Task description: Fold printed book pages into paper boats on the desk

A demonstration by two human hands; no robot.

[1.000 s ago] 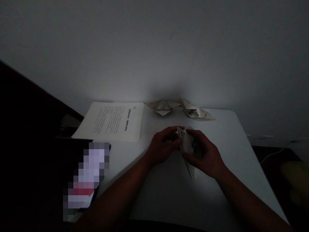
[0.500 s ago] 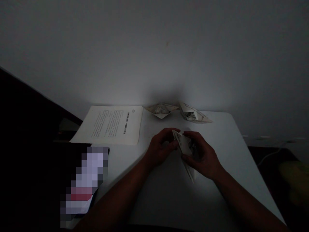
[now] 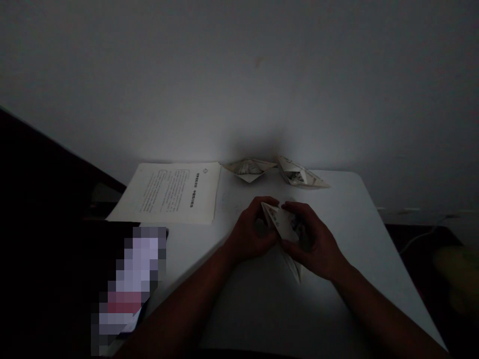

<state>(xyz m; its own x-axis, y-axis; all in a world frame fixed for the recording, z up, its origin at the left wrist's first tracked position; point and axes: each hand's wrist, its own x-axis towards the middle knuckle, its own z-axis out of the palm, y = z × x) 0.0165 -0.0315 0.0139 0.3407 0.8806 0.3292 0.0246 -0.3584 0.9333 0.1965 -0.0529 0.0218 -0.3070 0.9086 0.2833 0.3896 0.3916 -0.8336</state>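
Observation:
Both of my hands grip a partly folded piece of printed paper (image 3: 281,224) above the middle of a white table (image 3: 359,219). My left hand (image 3: 251,230) pinches the paper's upper left edge with curled fingers. My right hand (image 3: 314,242) wraps round its right side, and a pointed end of the paper sticks out below that hand. The room is dim.
Two finished paper boats (image 3: 248,168) (image 3: 299,175) sit at the table's far edge by the wall. A stack of printed sheets (image 3: 170,192) lies at the back left. A dark object with a blurred patch (image 3: 129,279) lies at the near left. A cable (image 3: 419,237) trails off to the right.
The folded paper has tilted so its top leans further left, and my left hand's fingers have closed in more tightly on it. The view has shifted slightly.

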